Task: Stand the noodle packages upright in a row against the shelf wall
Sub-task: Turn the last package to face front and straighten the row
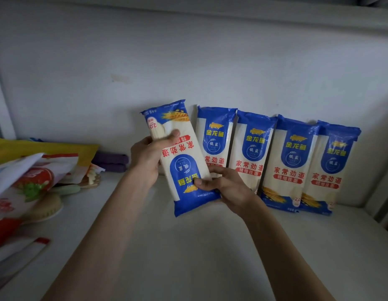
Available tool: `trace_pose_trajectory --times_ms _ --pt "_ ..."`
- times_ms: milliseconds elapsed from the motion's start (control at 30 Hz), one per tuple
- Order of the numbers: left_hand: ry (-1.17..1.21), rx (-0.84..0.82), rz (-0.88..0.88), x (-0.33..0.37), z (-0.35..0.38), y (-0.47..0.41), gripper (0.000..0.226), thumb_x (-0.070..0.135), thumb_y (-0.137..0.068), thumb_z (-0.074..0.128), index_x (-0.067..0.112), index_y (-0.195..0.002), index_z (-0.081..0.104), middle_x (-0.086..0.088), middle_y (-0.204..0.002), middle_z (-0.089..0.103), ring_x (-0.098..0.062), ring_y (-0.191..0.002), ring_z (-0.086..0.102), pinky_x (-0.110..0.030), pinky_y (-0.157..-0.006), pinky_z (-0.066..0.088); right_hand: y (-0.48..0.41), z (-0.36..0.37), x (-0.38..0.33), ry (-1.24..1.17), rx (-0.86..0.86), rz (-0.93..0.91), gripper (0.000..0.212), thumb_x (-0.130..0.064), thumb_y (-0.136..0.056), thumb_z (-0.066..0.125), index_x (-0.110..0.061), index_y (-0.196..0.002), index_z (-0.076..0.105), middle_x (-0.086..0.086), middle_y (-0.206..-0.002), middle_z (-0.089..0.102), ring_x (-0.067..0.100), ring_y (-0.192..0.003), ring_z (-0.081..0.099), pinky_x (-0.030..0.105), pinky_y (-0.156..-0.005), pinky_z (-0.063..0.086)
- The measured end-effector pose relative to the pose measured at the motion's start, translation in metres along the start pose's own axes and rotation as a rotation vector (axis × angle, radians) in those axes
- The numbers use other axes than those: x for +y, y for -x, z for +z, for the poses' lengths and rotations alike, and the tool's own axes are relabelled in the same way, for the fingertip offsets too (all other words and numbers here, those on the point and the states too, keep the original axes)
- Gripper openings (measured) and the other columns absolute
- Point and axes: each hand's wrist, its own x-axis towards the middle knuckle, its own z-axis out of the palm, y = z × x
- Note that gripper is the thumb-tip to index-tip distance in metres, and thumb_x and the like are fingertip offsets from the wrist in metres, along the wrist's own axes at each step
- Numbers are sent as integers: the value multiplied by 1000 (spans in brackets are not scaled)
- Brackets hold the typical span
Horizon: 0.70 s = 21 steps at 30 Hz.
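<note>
Several blue-and-white noodle packages [291,161] lean upright in a row against the white shelf wall [188,72], right of centre. One more noodle package [180,157] is held above the shelf, its print upside down and its top tilted left. My left hand [145,159] grips its upper part from the left, thumb across the front. My right hand [223,185] holds its lower right corner, thumb on the blue band. The held package overlaps the leftmost standing package [214,135].
A pile of red, white and yellow bags [25,181] lies at the left of the shelf, with a round cream brush [47,207] under it. Purple folded cloths [112,162] sit by the wall. The white shelf floor [188,246] stretches in front.
</note>
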Motion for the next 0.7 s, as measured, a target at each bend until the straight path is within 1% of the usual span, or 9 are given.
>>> trace_pose_trajectory --times_ms 33,100,233,300,400,467,533,600,700 --pt "27 -27 -1 2 0 0 33 21 -69 85 11 -95 68 -5 -90 78 -20 -79 75 -39 -75 60 0 -2 0 -40 6 -1 55 -8 -66 82 -2 -117 63 12 -115 71 28 -104 70 47 -86 58" --pt "99 -69 -24 6 0 0 26 22 -74 81 14 -94 68 -3 -89 78 -14 -73 74 -31 -67 58 1 -9 -3 -103 9 -1 52 -8 -66 82 -6 -115 67 11 -114 72 28 -104 70 49 -86 57" --pt "122 -92 -41 11 3 0 20 20 -78 77 16 -95 67 -2 -86 77 -12 -71 74 -25 -58 56 5 -18 -14 -141 16 -24 40 -9 -74 78 -11 -114 69 8 -109 74 24 -98 73 40 -77 60" --pt "140 -47 -25 11 3 -1 20 17 -77 77 16 -95 68 -3 -88 78 -14 -74 74 -25 -59 56 4 -18 -16 -156 33 -16 39 -12 -75 77 -10 -113 69 8 -109 74 24 -95 73 38 -75 60" --pt "213 27 -12 6 1 -3 20 14 -76 77 15 -93 68 -6 -94 77 -17 -77 73 -28 -63 57 2 -14 -13 -273 54 10 43 -22 -71 77 -11 -111 66 10 -111 73 25 -101 71 43 -86 58" --pt "261 65 -19 5 -1 -5 20 14 -76 77 15 -93 67 -7 -97 76 -16 -76 73 -27 -63 57 2 -13 -12 -331 20 6 46 -28 -70 75 -13 -112 64 10 -111 73 28 -105 69 49 -92 54" --pt "333 87 -22 5 -2 -6 19 15 -78 77 14 -94 67 -7 -100 76 -16 -80 73 -27 -65 60 5 -13 -13 -287 -47 23 47 -27 -72 72 -10 -115 63 13 -112 72 30 -104 68 49 -88 56" --pt "407 110 -24 8 -2 -5 15 14 -81 75 14 -92 66 -5 -96 76 -16 -82 73 -27 -66 61 8 -11 -14 -251 -86 54 51 -26 -76 71 -3 -120 60 17 -111 71 31 -99 69 44 -81 59" --pt "459 82 -20 12 4 1 9 15 -84 72 16 -90 65 0 -83 77 -12 -73 73 -26 -68 60 8 -7 -17 -333 -36 10 38 -21 -75 71 -4 -109 63 16 -104 73 31 -95 71 43 -79 61"
